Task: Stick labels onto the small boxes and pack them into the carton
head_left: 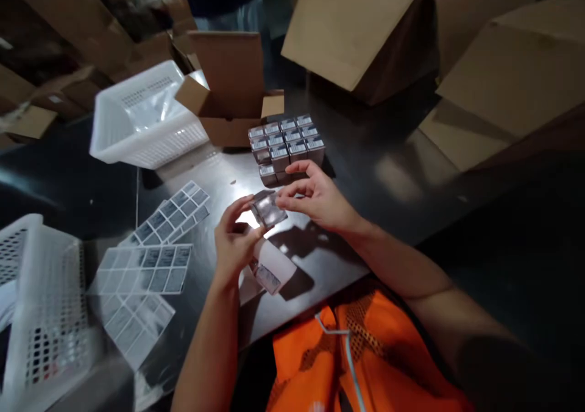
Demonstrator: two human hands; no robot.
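A small grey box [269, 209], its upward end showing a shiny surface, is held over the metal table. My left hand [235, 235] grips it by the side, thumb in front and fingers behind. At its right upper edge, my right hand [320, 198] closes thumb and a finger on the rim, while another finger stretches out above. Whether anything thin is pinched there is too small to tell. Just beyond stand rows of similar small boxes [297, 147] with barcode labels on top. Below my hands lie a white piece [276, 259] and a small label-like item [266, 278].
Sheets of grey labels [167, 269] lie to the left on the metal table [338, 278]. A white basket [150, 150] with clear plastic and an open brown carton [233, 83] stand behind. Another white basket [55, 302] is at near left; large cartons [351, 28] fill the back right. A person [223, 3] stands beyond.
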